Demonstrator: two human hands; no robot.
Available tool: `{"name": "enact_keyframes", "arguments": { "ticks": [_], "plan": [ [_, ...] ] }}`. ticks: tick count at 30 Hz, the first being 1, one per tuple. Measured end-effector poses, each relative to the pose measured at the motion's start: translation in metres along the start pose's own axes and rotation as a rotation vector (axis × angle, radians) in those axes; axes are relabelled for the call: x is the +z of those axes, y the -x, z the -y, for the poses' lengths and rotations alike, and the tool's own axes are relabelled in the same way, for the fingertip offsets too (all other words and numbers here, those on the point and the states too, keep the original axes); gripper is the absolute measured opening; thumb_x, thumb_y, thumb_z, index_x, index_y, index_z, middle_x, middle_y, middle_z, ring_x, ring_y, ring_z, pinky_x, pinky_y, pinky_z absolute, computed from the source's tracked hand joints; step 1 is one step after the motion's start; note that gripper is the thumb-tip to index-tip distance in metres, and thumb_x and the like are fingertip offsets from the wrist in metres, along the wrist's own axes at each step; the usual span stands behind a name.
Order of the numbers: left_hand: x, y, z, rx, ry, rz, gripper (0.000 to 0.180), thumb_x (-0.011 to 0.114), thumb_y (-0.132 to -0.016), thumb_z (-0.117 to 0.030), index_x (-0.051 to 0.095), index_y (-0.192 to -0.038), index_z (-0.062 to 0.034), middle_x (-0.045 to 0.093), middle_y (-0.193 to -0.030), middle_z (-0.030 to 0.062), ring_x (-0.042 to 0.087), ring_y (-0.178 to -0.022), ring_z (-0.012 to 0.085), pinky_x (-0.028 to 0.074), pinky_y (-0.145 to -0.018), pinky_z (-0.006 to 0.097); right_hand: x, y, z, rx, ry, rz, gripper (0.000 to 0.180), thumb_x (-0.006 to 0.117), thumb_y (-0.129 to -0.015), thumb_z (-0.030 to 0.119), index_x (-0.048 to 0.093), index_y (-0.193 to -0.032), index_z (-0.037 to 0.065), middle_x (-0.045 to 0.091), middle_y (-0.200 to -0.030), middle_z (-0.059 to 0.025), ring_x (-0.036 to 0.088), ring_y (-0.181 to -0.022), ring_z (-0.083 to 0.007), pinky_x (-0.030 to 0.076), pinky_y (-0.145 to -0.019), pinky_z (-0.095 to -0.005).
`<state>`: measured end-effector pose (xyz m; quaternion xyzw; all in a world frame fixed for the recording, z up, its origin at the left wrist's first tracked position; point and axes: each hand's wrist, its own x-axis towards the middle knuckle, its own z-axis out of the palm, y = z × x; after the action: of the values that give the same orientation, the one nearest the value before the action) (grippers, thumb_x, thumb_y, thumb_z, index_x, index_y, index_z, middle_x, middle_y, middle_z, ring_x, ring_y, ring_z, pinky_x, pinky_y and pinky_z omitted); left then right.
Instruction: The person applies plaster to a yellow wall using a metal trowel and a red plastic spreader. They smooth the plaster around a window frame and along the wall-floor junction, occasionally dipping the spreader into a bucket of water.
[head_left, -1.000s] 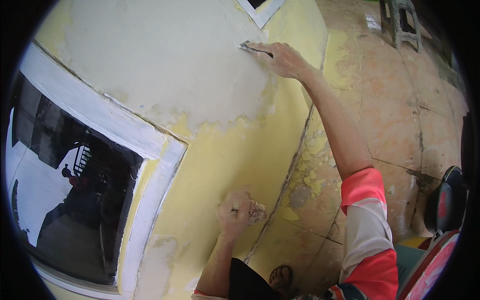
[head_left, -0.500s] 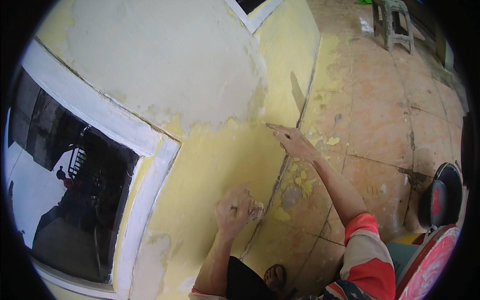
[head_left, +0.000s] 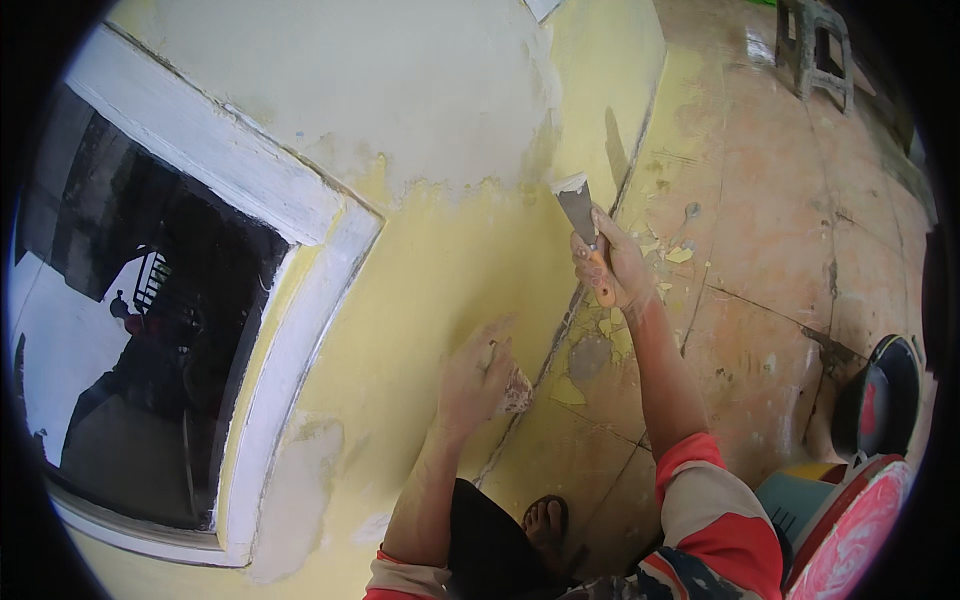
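Observation:
My right hand (head_left: 622, 262) is closed round the orange handle of a putty knife (head_left: 576, 212). Its wide grey blade points up and away from me, with whitish filler along the edge, close to the yellow lower wall (head_left: 440, 290). Lower and to the left, my left hand (head_left: 478, 380) is closed in front of the same wall. A speckled reddish-and-white thing (head_left: 518, 391) sticks out of its right side; its kind does not show. Above both hands, a large smooth grey-white patch (head_left: 350, 90) covers the upper wall and ends in a ragged edge over the yellow paint.
A white-framed window (head_left: 290, 330) with dark reflecting glass is on the left. Yellow paint flakes (head_left: 680, 255) lie on the tiled floor (head_left: 750, 230) by the wall's foot. A black basin (head_left: 880, 395) and a pink-and-white round container top (head_left: 855, 530) stand right, a stool (head_left: 820, 55) far right.
My right hand has turned and drawn back from the wall, so the putty knife's blade and handle now show. My left hand stays low by the wall. The view has shifted slightly.

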<state>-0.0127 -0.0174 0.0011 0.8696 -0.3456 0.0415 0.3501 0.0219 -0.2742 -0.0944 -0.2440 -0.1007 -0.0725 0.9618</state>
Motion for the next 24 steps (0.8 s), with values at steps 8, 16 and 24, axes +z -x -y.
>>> {"name": "enact_keyframes", "arguments": {
  "ticks": [8, 16, 24],
  "plan": [
    [0.001, 0.001, 0.015, -0.094, -0.009, 0.116, 0.034, 0.057, -0.098, -0.010, 0.065, -0.130, -0.0069, 0.067, -0.084, 0.0147, 0.061, -0.070, 0.0208, 0.051, -0.073, 0.035, -0.002, 0.041, -0.070, -0.078, -0.129, -0.204, 0.028, 0.042, -0.111, 0.035, 0.049, -0.128, 0.014, 0.054, -0.076, -0.0031, 0.042, -0.045, -0.0081, 0.037, -0.039, -0.0221],
    [-0.001, 0.001, 0.037, -0.144, 0.039, 0.094, 0.032, 0.056, -0.100, -0.013, 0.065, -0.129, -0.0025, 0.065, -0.084, 0.0114, 0.058, -0.072, 0.0167, 0.050, -0.073, 0.033, 0.080, 0.036, -0.056, -0.127, 0.005, -0.209, 0.041, 0.043, -0.111, 0.034, 0.046, -0.145, 0.012, 0.054, -0.076, -0.0022, 0.042, -0.046, -0.0096, 0.037, -0.042, -0.0219],
    [0.022, -0.002, 0.070, -0.160, 0.213, 0.135, 0.040, 0.056, -0.101, -0.016, 0.058, -0.139, -0.0058, 0.068, -0.121, 0.0163, 0.067, -0.104, 0.0243, 0.052, -0.093, 0.036, 0.086, 0.022, -0.025, -0.160, 0.027, -0.170, 0.042, 0.041, -0.110, 0.029, 0.050, -0.145, 0.008, 0.058, -0.078, -0.0040, 0.047, -0.051, -0.0115, 0.041, -0.047, -0.0262]
  ]
}}
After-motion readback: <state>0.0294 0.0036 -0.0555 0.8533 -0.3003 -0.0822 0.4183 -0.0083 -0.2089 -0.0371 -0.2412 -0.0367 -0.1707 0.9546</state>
